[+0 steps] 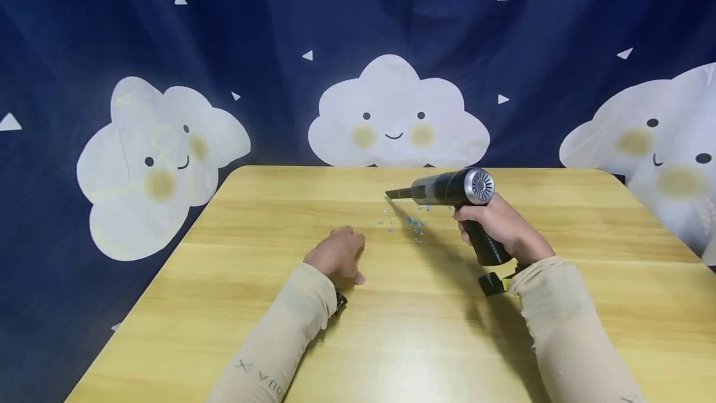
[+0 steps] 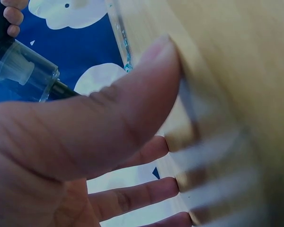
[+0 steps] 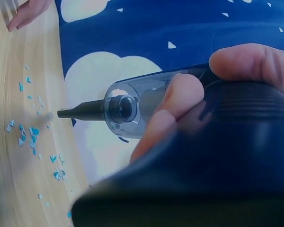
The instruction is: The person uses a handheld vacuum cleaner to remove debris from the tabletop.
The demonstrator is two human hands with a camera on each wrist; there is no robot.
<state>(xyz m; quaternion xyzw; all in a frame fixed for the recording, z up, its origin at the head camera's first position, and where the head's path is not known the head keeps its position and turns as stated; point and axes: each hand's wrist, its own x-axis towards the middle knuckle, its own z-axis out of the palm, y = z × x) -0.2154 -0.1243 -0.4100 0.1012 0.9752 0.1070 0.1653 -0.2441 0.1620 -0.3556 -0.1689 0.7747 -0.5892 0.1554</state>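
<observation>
Right hand (image 1: 506, 226) grips handheld vacuum (image 1: 447, 188) by handle (image 1: 488, 246), nozzle (image 1: 399, 193) near blue scraps (image 1: 414, 221).
Likely steadies aim; left hand (image 1: 337, 252) loosely spread, holding nothing, probably braced on tabletop (image 1: 425, 322).

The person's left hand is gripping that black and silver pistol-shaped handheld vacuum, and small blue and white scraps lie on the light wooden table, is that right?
Not quite: the head view shows the right hand gripping the black and silver pistol-shaped handheld vacuum, not the left hand. The small blue and white scraps do lie on the light wooden table.
</observation>
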